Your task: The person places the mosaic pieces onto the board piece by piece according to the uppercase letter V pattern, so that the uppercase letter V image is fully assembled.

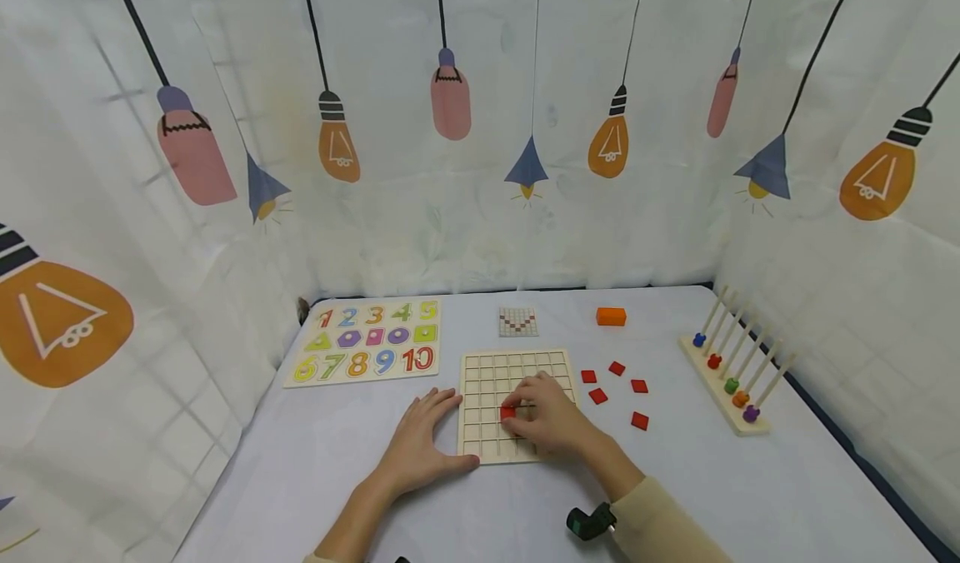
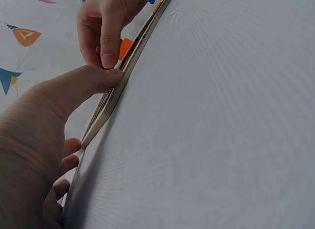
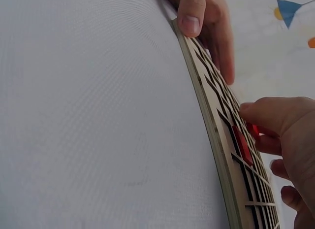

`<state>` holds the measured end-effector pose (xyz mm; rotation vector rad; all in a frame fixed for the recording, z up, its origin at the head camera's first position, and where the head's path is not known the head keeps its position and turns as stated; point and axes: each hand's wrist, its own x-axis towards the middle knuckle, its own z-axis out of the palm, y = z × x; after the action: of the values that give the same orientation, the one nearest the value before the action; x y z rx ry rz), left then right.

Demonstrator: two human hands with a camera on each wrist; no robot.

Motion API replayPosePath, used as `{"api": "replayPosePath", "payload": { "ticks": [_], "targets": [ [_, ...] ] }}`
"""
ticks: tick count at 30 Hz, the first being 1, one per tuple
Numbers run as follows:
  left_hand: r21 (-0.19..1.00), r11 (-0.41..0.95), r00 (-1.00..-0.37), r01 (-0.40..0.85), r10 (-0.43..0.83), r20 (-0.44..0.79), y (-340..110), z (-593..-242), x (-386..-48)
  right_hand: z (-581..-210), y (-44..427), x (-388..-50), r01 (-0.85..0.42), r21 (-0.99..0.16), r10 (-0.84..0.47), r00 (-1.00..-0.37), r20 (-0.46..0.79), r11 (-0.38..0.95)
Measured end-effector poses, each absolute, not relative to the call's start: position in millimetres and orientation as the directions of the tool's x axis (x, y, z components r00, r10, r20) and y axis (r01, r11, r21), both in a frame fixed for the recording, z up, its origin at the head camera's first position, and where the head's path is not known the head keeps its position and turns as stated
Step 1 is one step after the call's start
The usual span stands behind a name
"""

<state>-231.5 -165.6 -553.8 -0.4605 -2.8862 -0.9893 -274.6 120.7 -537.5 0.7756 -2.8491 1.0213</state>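
Observation:
A wooden grid board [image 1: 480, 380] lies on the table in front of me. My left hand [image 1: 423, 446] rests spread at its left side, with the thumb [image 2: 106, 79] touching the near left corner and the other fingers along the edge. Over the middle of the grid, my right hand [image 1: 546, 417] pinches a red square tile [image 1: 507, 414] between thumb and fingers. The right wrist view shows another red tile [image 3: 242, 145] set in a cell near the front edge; the right hand hides it in the head view.
Several loose red tiles [image 1: 597, 396] lie right of the board. Behind it are a small pattern card [image 1: 517, 322] and an orange block [image 1: 611, 317]. A number puzzle board [image 1: 300, 358] sits at the left, a peg rack with coloured beads [image 1: 720, 392] at the right.

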Motion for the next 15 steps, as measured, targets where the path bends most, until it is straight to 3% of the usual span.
{"api": "replayPosePath", "payload": {
  "ticks": [15],
  "targets": [
    [0.588, 0.746, -0.950, 0.311, 0.264, 0.168, -166.6, -556.8, -232.0, -537.7, 108.7, -275.6, -0.465, -0.536, -0.433, -0.880, 0.194, 0.705]
  ]
}}
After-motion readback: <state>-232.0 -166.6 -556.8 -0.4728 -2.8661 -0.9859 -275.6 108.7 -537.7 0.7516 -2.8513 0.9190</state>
